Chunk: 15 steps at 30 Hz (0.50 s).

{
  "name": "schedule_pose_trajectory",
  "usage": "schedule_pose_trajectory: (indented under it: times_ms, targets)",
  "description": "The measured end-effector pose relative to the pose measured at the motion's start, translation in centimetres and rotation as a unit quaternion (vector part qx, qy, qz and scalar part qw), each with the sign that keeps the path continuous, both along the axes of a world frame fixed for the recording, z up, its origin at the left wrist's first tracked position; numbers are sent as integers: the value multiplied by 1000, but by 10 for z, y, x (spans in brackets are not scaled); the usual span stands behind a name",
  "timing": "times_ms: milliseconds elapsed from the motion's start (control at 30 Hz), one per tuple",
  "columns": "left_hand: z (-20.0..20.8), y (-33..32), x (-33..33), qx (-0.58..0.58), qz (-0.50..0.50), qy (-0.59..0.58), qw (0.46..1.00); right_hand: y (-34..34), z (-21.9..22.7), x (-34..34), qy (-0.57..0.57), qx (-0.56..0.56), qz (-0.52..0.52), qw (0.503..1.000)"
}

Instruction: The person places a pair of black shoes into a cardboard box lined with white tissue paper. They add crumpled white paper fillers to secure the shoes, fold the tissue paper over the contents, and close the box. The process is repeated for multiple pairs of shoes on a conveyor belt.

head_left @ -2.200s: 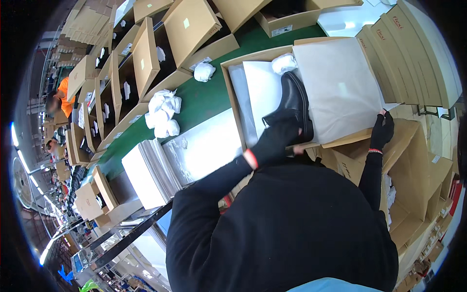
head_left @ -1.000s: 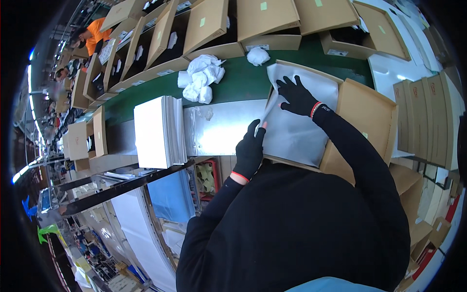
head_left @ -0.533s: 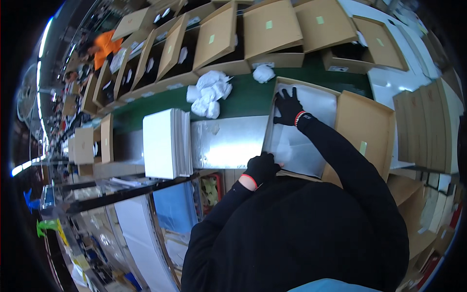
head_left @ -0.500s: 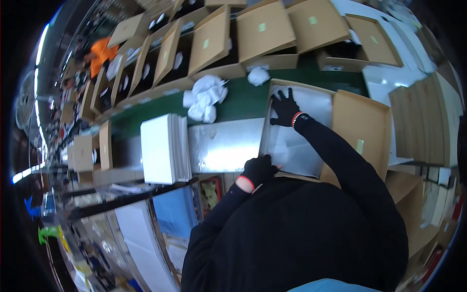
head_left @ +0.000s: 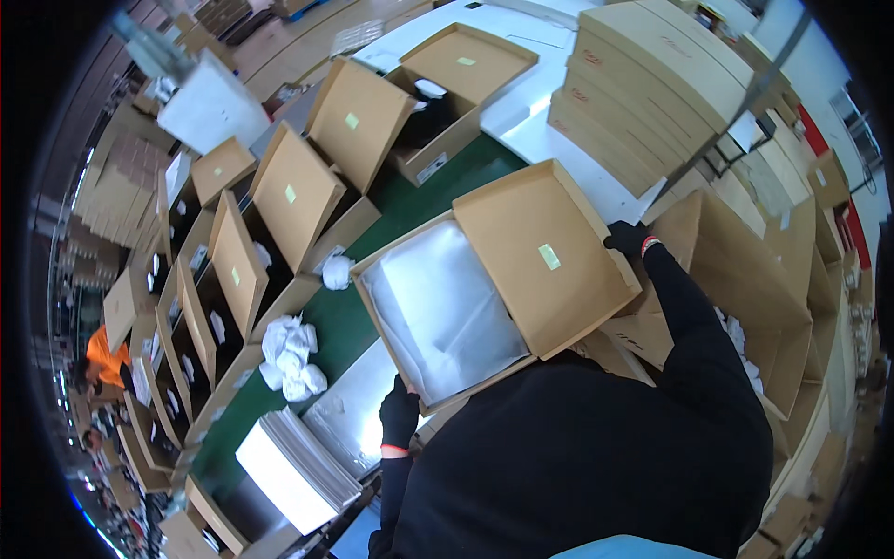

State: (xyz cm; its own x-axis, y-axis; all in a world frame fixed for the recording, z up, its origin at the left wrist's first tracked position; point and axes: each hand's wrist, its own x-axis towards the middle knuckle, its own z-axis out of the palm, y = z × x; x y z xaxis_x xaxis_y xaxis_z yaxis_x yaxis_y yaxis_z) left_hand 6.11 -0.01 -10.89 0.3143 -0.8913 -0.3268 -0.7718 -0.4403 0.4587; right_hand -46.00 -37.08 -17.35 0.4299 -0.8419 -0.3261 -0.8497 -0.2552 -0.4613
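An open shallow cardboard box (head_left: pixel 407 383) lies tilted before me, with a translucent white sheet (head_left: pixel 438 307) spread inside. Its hinged lid (head_left: pixel 517 247) is folded back to the right and bears a pale green sticker. My left hand (head_left: pixel 400 416), in a black glove, is closed on the box's near left corner. The other black glove, my right hand (head_left: pixel 625 238), grips the lid's outer right edge, with its fingertips partly hidden.
A green work surface (head_left: pixel 470 177) runs behind the box. Crumpled white paper (head_left: pixel 291 359) and a stack of white sheets (head_left: pixel 289 475) stand left. Several open cardboard boxes (head_left: pixel 293 196) line the far side. Stacked cartons (head_left: pixel 643 93) and a large open carton (head_left: pixel 736 252) stand at the right.
My right hand has left the sheet inside and moved right to the lid's edge. My left hand stays at the box's near left corner. The view has turned rightward.
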Motion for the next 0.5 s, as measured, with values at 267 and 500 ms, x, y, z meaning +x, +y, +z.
schedule_pose_trajectory:
  times_ms: [267, 500]
  targets:
    - [45, -66, -48, -195, -58, 162, 966, 0, 315, 87, -33, -232, 39, 971]
    - [141, -198, -118, -358, -134, 221, 897, 6, 531, 26, 23, -425, 43, 904]
